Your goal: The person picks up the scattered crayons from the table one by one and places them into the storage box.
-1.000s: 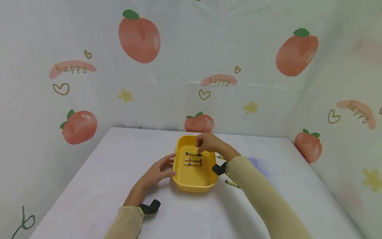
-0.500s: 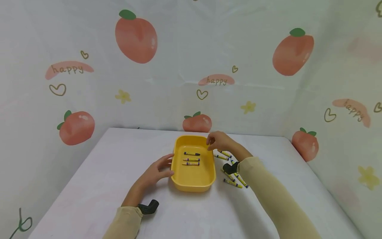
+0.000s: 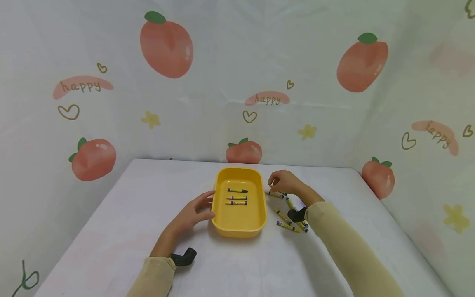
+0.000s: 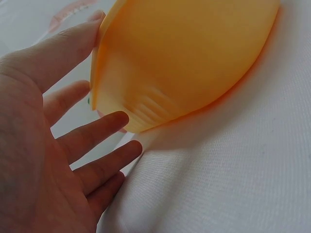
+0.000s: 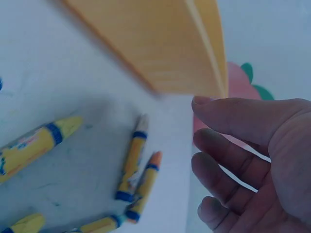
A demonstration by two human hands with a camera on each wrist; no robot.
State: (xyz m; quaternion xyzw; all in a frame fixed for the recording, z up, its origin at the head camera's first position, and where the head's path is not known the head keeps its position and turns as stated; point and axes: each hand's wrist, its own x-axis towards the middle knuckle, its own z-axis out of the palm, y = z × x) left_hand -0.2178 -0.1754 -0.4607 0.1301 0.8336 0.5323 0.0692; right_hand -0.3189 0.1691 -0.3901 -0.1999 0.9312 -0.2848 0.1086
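A yellow plastic tray stands on the table with three crayons lying crosswise in it: a dark-tipped crayon, and two paler ones, a middle crayon and a near crayon. At the tray's left side, my left hand has its fingers spread, thumb touching the rim. My right hand hovers past the tray's right side, above loose crayons. In the right wrist view its fingers are loosely bent and hold nothing; a white-tipped crayon and an orange-tipped crayon lie nearby.
Several more yellow-wrapped crayons lie scattered right of the tray, among them a yellow-tipped crayon closest to the front. Some are partly hidden under the right wrist. A white cloth covers the table, and a fruit-printed curtain hangs behind.
My right hand has moved right, from above the tray to over the loose crayons, uncovering more of them. The left hand stays at the tray's side. The three crayons inside keep their places.
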